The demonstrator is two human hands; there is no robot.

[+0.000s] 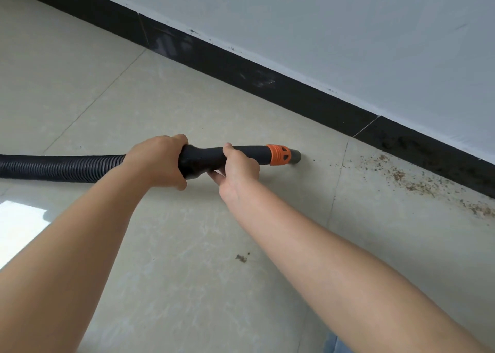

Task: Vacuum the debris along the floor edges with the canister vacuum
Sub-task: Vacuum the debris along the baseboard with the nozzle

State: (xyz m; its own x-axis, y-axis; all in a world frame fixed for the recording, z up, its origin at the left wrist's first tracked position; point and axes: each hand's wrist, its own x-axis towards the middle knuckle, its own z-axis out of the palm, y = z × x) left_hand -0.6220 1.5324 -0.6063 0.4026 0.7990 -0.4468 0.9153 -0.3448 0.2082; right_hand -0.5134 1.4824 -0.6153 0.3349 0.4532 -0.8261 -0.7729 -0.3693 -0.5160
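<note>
A black vacuum handle (pixel 249 154) with an orange collar (pixel 280 154) and a grey nozzle tip (pixel 294 156) points right, low over the tiled floor. My left hand (pixel 156 162) grips its rear end where the ribbed black hose (pixel 61 167) joins. My right hand (pixel 239 169) holds the handle further forward, thumb on top and fingers underneath. Brown debris (pixel 409 178) lies scattered along the black baseboard (pixel 294 95) to the right of the nozzle, a short gap away. A small clump of debris (pixel 241 258) sits on the floor between my forearms. The canister is out of view.
The pale wall (pixel 348 31) rises above the baseboard, running diagonally from upper left to lower right. Beige floor tiles (pixel 107 98) spread to the left. A bright patch of light (pixel 18 224) falls on the floor at the left edge.
</note>
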